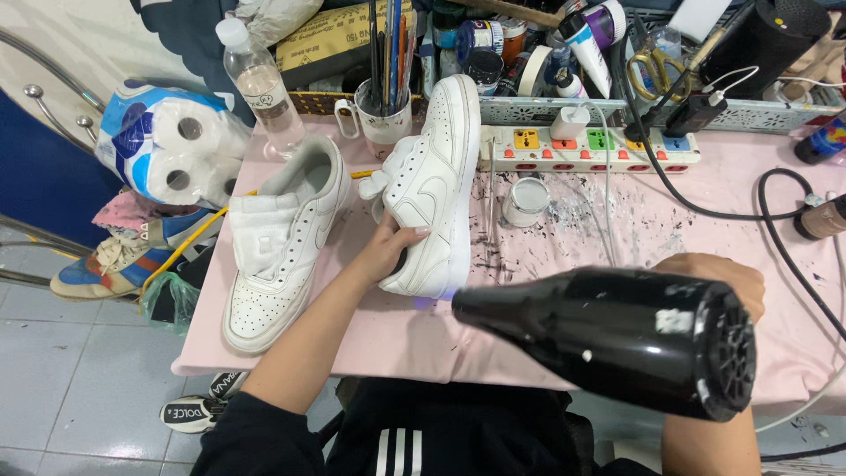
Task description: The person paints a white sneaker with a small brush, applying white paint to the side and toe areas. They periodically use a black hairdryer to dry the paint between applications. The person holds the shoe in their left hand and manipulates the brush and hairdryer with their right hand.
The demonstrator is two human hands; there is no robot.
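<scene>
Nearest the camera, a black dryer (617, 339) fills the lower right of the view, its vented back end toward the lens and its nozzle pointing left and slightly up. My right hand (718, 275) wraps its handle from behind; only the knuckles show above the body, so the grip is closed on the dryer, though the fingers themselves are hidden.

Just past the nozzle tip sits the heel of a white shoe (434, 189). My left hand (392, 249) holds that shoe at its heel end, thumb on the outer side and fingers tucked under or inside the opening. Its long axis runs away from me, heel near, toe far, tipped on its side so the sole faces right. So the nozzle lies right of and below the heel, close to it but not touching, and the left hand is the nearer one to the shoe.

Left of it a second white shoe (282, 242) lies flat on the pink table (617, 229). Farther back stand a small white jar (526, 200), a mug of brushes (385, 110), a bottle (260, 84) and a power strip (590, 145).
</scene>
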